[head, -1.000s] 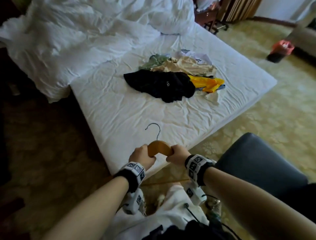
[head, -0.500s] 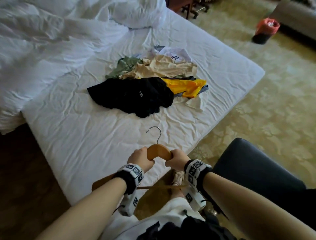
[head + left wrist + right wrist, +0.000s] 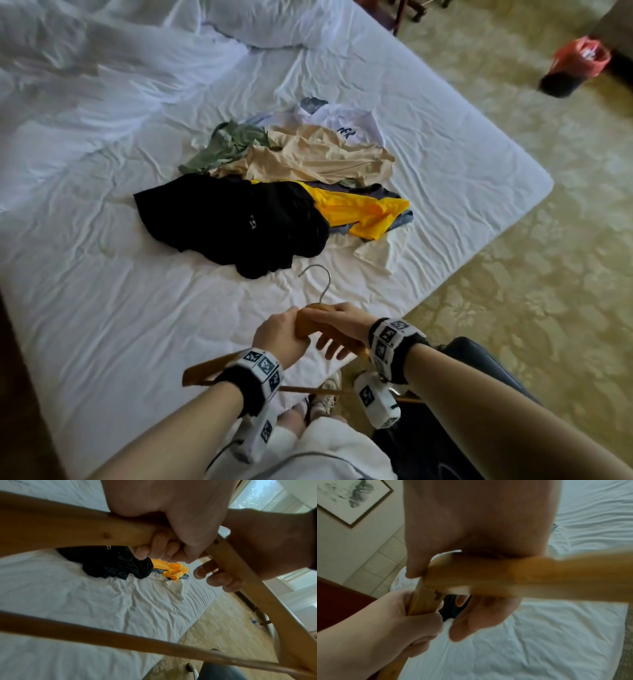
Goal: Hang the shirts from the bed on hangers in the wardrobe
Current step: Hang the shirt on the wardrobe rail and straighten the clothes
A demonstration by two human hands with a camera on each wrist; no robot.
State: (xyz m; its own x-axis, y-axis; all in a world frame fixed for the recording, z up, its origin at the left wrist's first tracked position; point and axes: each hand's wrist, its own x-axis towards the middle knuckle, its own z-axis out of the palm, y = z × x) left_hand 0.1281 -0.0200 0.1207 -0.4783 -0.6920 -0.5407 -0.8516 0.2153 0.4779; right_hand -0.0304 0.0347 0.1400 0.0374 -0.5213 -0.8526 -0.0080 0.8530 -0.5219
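Left hand [image 3: 279, 337] fisted round hanger [image 3: 305, 323] over bed [image 3: 102, 308] edge; right hand [image 3: 337, 327] loosening, fingers [image 3: 199, 573] uncurled per left wrist view. Shirts [image 3: 274, 192] heaped mid-bed, head view only.

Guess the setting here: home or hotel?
Likely a hotel bedroom, not certain: a big bed with plain white sheets, patterned carpet, a padded wall panel and a framed print behind. Shirts lie on the bed.
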